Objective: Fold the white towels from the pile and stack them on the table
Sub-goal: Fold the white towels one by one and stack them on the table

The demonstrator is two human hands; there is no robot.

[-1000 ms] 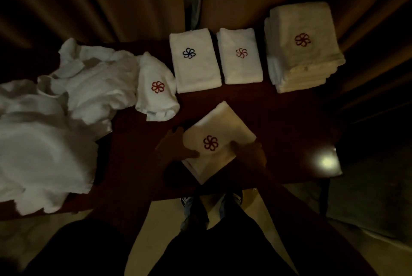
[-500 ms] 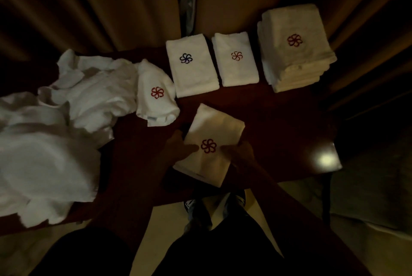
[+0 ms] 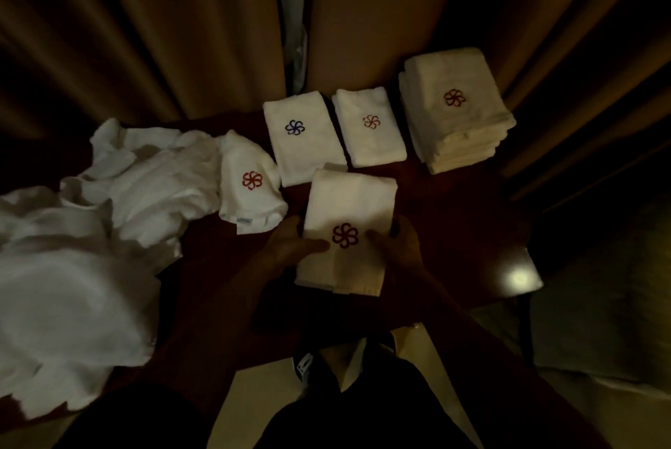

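Towel (image 3: 348, 230), folded, is pinched at its long sides by fingers of left hand (image 3: 290, 249) and right hand (image 3: 399, 241), long axis running away; stack (image 3: 457, 107) lies beyond, nearer right fingers.

Light is dim and warm throughout. The white pile (image 3: 72, 285) and the towel (image 3: 348, 201) show brightest, and the pile's near edge is soft. 1 glare spot sits on the surface (image 3: 454, 201) at its right corner. The left hand (image 3: 290, 249) and right hand (image 3: 403, 245) are near-black shapes. The curtains (image 3: 145, 31) bow at the frame edges.
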